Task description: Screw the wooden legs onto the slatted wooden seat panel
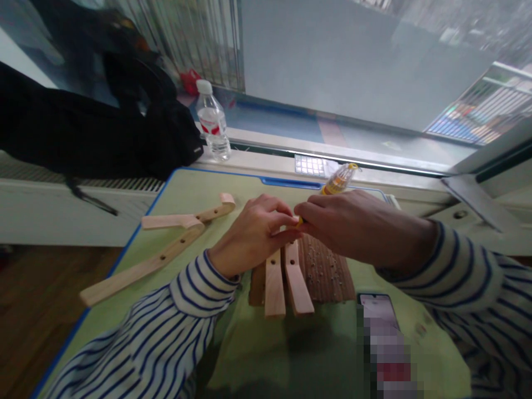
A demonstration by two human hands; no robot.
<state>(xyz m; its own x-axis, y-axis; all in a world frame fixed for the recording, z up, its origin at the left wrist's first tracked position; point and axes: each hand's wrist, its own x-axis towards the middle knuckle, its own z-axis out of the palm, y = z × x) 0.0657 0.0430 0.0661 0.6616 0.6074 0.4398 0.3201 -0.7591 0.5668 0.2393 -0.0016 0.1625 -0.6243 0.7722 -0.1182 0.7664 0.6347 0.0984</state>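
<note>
My left hand (260,230) and my right hand (347,224) meet fingertip to fingertip above the table. Between them shows a small yellow piece (300,221), pinched in the right fingers; its kind cannot be made out. The left thumb and fingers are closed in a pinch, and what they hold is hidden. Below the hands, two pale wooden pieces with drilled holes, a left piece (275,288) and a right piece (300,282), lie side by side on a brown board (328,271) dotted with small holes. The hands cover their far ends.
More curved wooden pieces (141,271) lie on the table's left. A clear bottle with yellow ends (338,178) is behind my right hand. A phone (380,321) lies at front right. On the sill stand a water bottle (214,124) and a black bag (103,127).
</note>
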